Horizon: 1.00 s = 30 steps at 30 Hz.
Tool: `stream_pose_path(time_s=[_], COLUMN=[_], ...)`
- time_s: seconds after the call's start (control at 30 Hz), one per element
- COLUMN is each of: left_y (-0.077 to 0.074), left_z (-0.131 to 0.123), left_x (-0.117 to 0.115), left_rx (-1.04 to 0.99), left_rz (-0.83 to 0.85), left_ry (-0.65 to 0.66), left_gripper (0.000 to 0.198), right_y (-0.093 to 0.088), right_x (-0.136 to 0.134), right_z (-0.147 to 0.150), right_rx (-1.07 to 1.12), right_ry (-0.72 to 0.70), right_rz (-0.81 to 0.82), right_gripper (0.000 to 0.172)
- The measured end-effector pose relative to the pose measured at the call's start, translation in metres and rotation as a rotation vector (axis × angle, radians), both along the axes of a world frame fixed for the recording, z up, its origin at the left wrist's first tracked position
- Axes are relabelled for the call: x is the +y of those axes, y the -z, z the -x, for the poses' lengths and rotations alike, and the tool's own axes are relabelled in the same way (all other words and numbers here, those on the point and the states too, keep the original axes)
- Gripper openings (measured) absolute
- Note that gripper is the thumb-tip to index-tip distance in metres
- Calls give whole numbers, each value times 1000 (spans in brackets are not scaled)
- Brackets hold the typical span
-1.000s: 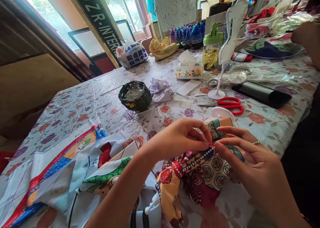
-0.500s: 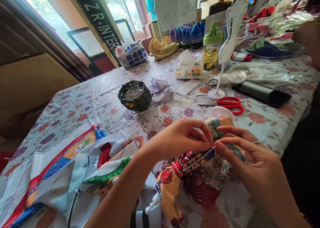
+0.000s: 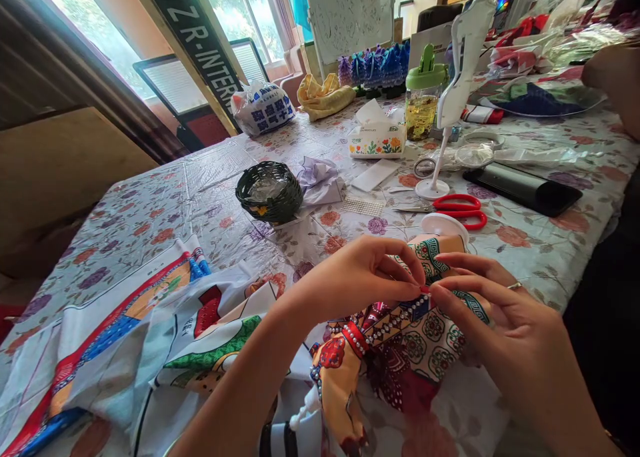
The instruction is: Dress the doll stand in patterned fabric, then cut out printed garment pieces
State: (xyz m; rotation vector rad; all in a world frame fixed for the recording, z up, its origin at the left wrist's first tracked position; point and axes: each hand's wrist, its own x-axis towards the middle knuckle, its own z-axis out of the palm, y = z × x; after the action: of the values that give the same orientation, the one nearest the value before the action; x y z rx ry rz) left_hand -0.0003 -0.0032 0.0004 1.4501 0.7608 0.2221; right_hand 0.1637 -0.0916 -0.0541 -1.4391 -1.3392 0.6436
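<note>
A small patterned doll dress with strings of pearl beads, a red beaded waistband and an orange piece with a red flower lies in front of me. My left hand reaches across it, thumb and fingers pinched on a small red edge at the end of its beaded strip. From the other side, my right hand pinches the same spot, thumb against index finger, its other fingers lifted. The two sets of fingertips nearly meet and partly cover that edge. A white round base stands just behind the dress.
Printed fabric spreads at the left. Beyond the hands are red-handled scissors, a sheet of stick-on pearls, a dark woven basket, a white miniature mannequin, a black phone, a tissue box and a green-lidded bottle.
</note>
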Motion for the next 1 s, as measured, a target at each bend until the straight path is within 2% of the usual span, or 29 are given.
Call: stream_pose_path(time_s=[0.73, 1.0], left_y=[-3, 1], left_z=[-1, -1], left_x=[-1, -1], left_rx=[-8, -20], left_rz=[9, 27], left_ry=[-25, -38], left_gripper=[6, 16], right_y=[0, 0], right_x=[0, 0], right_z=[1, 0], right_rx=[-15, 3], right_ry=[10, 2], right_rz=[13, -6], right_gripper=[17, 11])
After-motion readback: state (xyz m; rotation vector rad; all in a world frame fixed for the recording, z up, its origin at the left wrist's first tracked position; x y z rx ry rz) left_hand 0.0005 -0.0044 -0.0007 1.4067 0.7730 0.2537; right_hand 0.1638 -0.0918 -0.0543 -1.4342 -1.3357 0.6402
